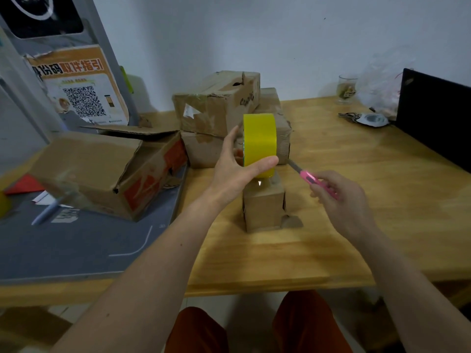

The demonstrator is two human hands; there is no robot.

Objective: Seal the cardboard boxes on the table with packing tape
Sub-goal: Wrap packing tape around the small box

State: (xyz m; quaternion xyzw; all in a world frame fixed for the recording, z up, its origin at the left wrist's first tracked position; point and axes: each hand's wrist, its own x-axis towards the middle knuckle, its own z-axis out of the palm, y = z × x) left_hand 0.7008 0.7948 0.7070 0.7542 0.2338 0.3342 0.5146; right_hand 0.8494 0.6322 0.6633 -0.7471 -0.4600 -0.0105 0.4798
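My left hand (235, 165) grips a yellow roll of packing tape (260, 142), held upright above a small cardboard box (263, 205) in the middle of the wooden table (356, 200). A short strip of tape runs from the roll down to the box's top. My right hand (339, 197) holds a pink utility knife (312, 180), its blade extended and pointing toward the tape just below the roll. Behind stand two stacked cardboard boxes (216, 105). A larger box with open flaps (107, 169) lies to the left.
A grey mat (76, 245) covers the table's left part, with a pen (47, 210) and papers on it. At the back right are keys (362, 118), a glass (347, 89), a plastic bag and a black laptop (433, 118). A QR-code poster leans at the back left.
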